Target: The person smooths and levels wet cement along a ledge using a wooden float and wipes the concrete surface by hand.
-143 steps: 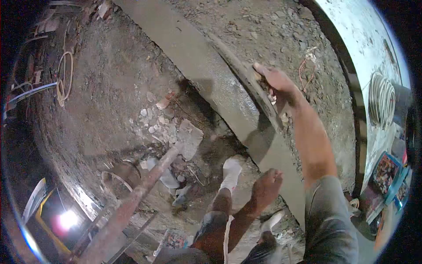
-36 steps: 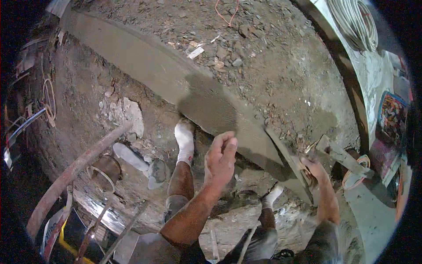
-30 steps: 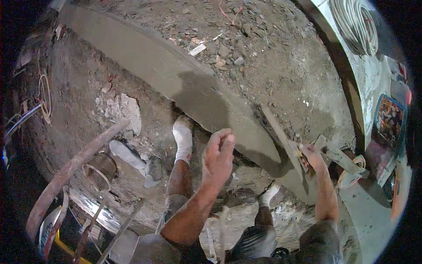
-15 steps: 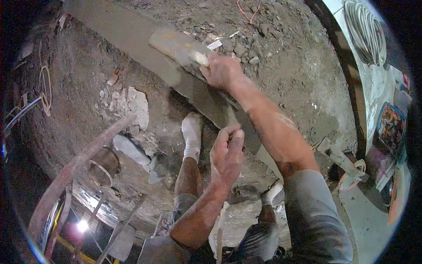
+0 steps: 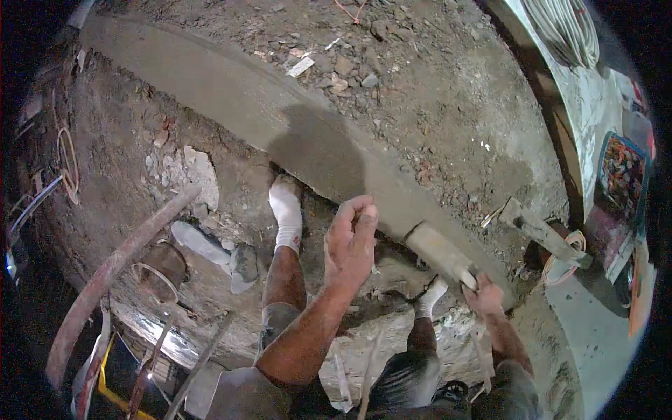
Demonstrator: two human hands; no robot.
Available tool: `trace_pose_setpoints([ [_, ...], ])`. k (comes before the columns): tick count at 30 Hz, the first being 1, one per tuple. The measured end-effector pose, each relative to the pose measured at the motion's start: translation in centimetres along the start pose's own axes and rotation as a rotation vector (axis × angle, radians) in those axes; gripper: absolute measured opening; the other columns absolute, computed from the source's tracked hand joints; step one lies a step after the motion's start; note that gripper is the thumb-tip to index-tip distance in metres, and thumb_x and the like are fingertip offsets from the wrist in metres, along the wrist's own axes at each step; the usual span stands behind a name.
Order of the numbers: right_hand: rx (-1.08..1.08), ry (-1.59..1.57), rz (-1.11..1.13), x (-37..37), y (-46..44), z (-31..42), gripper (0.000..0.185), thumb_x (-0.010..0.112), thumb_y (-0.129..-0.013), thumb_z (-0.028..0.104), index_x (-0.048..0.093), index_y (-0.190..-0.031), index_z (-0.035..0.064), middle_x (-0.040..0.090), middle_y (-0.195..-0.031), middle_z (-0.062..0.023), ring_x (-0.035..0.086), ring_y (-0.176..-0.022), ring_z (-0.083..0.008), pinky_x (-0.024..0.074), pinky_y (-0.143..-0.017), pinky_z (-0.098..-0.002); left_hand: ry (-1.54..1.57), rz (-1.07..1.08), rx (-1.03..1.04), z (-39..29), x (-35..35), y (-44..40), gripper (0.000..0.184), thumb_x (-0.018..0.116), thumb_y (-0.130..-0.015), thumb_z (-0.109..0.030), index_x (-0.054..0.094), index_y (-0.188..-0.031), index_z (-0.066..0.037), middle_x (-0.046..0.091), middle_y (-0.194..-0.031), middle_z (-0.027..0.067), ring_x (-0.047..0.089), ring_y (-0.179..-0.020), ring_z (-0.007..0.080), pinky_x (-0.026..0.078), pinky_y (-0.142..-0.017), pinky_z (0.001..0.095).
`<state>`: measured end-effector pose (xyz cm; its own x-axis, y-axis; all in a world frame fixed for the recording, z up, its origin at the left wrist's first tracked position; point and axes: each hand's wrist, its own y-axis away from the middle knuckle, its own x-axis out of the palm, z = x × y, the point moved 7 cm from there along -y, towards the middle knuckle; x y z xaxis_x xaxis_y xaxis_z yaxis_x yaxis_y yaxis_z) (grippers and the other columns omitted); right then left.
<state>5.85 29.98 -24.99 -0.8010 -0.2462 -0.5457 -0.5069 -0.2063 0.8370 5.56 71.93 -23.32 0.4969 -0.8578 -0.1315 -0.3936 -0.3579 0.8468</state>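
My right hand (image 5: pixel 484 295) grips the pale handle of a plastering trowel (image 5: pixel 442 250), its long flat blade lying on a strip of smooth grey mortar (image 5: pixel 210 84). This strip runs diagonally from upper left to lower right. My left hand (image 5: pixel 352 236) hovers over the strip's near edge, fingers curled in against the thumb, with nothing visible in it. A dark shadow lies on the mortar beyond that hand. Below the strip, a white-socked foot (image 5: pixel 286 210) stands to the left of my left hand, and another white sock (image 5: pixel 430 297) shows near the trowel.
Stones and rubble (image 5: pixel 343 70) lie beyond the strip. At left are a curved pole (image 5: pixel 119 269), a bucket (image 5: pixel 162 269) and broken plaster (image 5: pixel 201 175). A wooden piece (image 5: pixel 542 234) lies at right, below a coiled hose (image 5: pixel 563 31) and a patterned bag (image 5: pixel 621 175).
My right hand has drawn the trowel from the upper middle down and right along the strip, close to my body. My left hand stays curled in nearly the same place. The view has shifted slightly.
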Motion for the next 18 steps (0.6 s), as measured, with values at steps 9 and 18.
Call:
trace_pose_setpoints([
  [9, -0.189, -0.616, 0.0, -11.5, -17.4, 13.0, 0.05, 0.064, -0.083, 0.042, 0.06, -0.112, 0.0018, 0.066, -0.092, -0.0072, 0.058, -0.081, -0.0175, 0.0474, -0.077, -0.0345, -0.024, -0.062, 0.066, 0.7, 0.8, 0.0, 0.031, 0.054, -0.094, -0.029, 0.059, -0.112, -0.004, 0.06, -0.085, 0.0041, 0.054, -0.066, 0.0088, 0.047, -0.058, 0.0246],
  [18, -0.601, -0.714, 0.188, -15.6, -29.5, 27.3, 0.063, 0.057, -0.079, 0.061, 0.066, -0.104, 0.0045, 0.061, -0.069, -0.0105, 0.057, -0.053, -0.0219, 0.047, -0.05, -0.0373, -0.037, -0.062, 0.047, 3.4, 2.8, 0.7, 0.03, 0.055, -0.093, -0.028, 0.058, -0.112, -0.004, 0.055, -0.078, -0.0021, 0.047, -0.059, 0.0048, 0.041, -0.053, 0.0211],
])
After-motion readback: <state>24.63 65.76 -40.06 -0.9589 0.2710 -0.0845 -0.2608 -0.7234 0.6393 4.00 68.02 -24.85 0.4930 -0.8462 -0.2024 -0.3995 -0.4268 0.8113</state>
